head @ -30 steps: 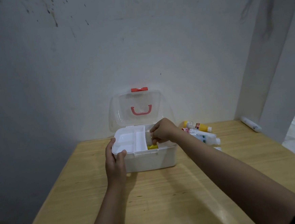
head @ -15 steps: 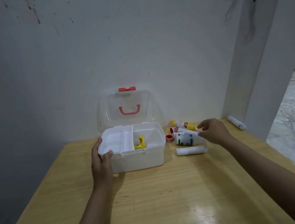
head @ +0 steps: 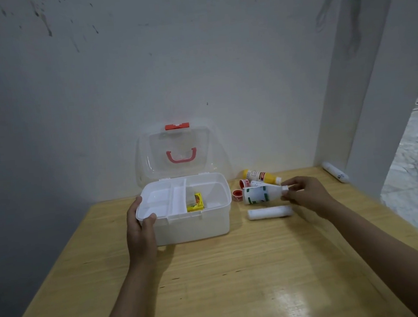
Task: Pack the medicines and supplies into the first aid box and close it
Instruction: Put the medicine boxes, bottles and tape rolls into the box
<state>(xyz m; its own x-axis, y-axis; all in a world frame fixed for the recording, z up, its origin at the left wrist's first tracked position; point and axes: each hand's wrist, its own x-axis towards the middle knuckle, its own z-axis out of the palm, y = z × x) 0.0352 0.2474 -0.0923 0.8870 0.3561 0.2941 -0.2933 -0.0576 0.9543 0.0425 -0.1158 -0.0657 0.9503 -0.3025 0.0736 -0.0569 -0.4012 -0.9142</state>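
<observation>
A pale wooden table (head: 236, 268) with a glossy varnish fills the near view, a bright glare patch on its right front. Both forearms reach out over it. The left hand (head: 139, 228) clasps the front left corner of the white first aid box (head: 196, 228), thumb hooked over the rim and fingers down the wall. The box stands open; its white tray (head: 161, 202) covers the left part, and a small yellow carton (head: 195, 202) stands in the open compartment beside it. To the right, a white gauze roll (head: 269, 212) lies flat on the wood. Just past it the right hand (head: 306, 195) pinches the cap end of a white bottle with green label marks (head: 260, 194), held on its side. Behind lie red-capped items (head: 237, 195) and a yellow bottle (head: 262, 176). The clear lid (head: 180, 153), with red handle and latch, leans back toward the scuffed white wall (head: 195, 59). A white tube (head: 335, 175) rests at the far right corner by a pillar (head: 361, 71).
</observation>
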